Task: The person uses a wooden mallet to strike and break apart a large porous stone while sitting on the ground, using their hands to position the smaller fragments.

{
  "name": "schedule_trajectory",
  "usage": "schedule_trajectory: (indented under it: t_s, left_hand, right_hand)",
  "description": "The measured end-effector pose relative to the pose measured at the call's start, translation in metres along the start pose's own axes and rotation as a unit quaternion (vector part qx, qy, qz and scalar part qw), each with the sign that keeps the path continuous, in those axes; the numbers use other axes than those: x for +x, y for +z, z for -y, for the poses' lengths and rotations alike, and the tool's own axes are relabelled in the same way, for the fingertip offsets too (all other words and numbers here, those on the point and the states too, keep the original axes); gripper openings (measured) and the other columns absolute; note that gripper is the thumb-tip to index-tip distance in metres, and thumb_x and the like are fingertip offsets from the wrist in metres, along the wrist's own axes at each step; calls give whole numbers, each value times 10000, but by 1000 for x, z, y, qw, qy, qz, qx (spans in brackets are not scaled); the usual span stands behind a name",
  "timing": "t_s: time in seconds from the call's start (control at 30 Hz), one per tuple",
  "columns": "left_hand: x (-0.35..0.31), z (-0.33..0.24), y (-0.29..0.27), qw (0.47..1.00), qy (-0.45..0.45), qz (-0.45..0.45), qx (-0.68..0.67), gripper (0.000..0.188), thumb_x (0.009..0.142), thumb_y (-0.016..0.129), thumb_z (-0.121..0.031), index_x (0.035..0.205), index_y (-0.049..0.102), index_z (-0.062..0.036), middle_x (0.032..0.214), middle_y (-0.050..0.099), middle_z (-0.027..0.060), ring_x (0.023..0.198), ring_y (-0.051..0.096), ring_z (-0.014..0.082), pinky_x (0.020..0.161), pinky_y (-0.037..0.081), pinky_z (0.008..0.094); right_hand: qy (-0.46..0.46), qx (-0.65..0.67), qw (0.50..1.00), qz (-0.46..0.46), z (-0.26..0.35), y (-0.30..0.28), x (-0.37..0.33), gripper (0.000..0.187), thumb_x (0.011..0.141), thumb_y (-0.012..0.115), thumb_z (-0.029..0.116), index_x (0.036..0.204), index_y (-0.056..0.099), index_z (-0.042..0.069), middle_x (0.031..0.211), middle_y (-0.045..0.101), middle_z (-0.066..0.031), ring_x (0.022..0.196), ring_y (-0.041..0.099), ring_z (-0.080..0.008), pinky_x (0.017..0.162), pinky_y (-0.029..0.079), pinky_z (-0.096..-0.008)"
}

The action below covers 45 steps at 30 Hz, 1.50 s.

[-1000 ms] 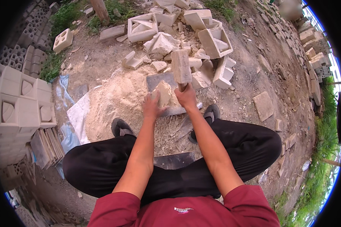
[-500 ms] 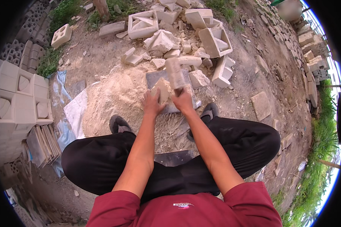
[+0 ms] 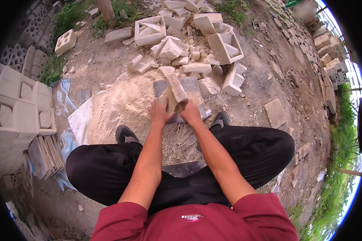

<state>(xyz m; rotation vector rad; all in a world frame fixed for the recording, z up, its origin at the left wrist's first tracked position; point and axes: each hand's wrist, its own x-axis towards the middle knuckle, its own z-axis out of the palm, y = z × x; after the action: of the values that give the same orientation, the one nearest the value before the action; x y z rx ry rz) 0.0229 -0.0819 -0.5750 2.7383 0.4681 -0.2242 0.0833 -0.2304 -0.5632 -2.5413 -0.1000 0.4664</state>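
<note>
By the right hand [image 3: 191, 113], a dusty tan, block-headed wooden mallet [image 3: 176, 87] is grasped, with the fingers closed around its handle. The long axis of the mallet's head is slanted from far left to near right, its near end turned toward that hand. By the left hand [image 3: 160, 113], a pale, rough, broken masonry chunk [image 3: 167, 97] is held at its near side, the fingers spread and the thumb extended to the right. The chunk is placed on a flat, dark grey, dust-strewn slab [image 3: 194, 86], between the person's feet and the rubble, and is partly covered by the mallet's head; its long axis cannot be made out, nor can contact between the two be told. The handle is mostly hidden by the right hand, and the left fingertips are hard to distinguish against the dust.

To the left of the slab, a low mound of pale crushed powder [image 3: 118, 110] is spread beside a white sheet [image 3: 81, 120]. Beyond the slab, broken cream-coloured hollow blocks [image 3: 225, 48] are heaped. At the left, stacked pale blocks [image 3: 26, 106] are cut off by the dark fisheye rim.
</note>
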Motion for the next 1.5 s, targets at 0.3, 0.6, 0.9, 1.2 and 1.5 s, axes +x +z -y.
schedule_trajectory:
  t_s: [0.3, 0.6, 0.9, 1.2, 1.5]
  left_hand:
    - [-4, 1, 8, 1000, -11, -4, -23, 886, 685, 774, -452, 1466, 409, -245, 1473, 321, 246, 1355, 315, 394, 1087, 275, 559]
    - [1, 4, 8, 1000, -12, -14, -17, 879, 689, 766, -440, 1468, 400, -261, 1443, 351, 247, 1343, 323, 405, 1102, 264, 554]
    - [7, -2, 1, 999, -2, 2, -40, 884, 672, 785, -447, 1457, 429, -251, 1431, 338, 263, 1332, 320, 427, 1092, 271, 543]
    - [1, 2, -1, 1000, -8, 16, -26, 893, 683, 769, -461, 1463, 405, -226, 1439, 341, 258, 1344, 321, 408, 1097, 267, 558]
    - [3, 7, -6, 998, 3, 57, -31, 866, 697, 770, -406, 1459, 404, -219, 1449, 331, 268, 1341, 325, 421, 1091, 282, 560]
  right_hand:
    - [-36, 151, 985, -68, 20, -14, 7, 569, 716, 728, 288, 1137, 581, -65, 986, 666, -302, 958, 654, -427, 844, 530, -462]
    - [-26, 97, 993, 64, 4, -30, 24, 535, 714, 737, 301, 1083, 618, -68, 1054, 655, -299, 1015, 634, -429, 885, 516, -445]
    - [-3, 8, 997, 73, -12, -13, 24, 575, 693, 753, 295, 1113, 598, -65, 1048, 655, -301, 1028, 637, -419, 892, 515, -449]
    - [-35, 96, 995, -12, 0, -9, 10, 562, 707, 735, 255, 1154, 557, -35, 1040, 663, -283, 1022, 637, -420, 873, 519, -459]
    - [-50, 97, 994, -24, 19, -23, 10, 509, 716, 719, 266, 1106, 577, -28, 1014, 665, -280, 1008, 631, -427, 868, 512, -473]
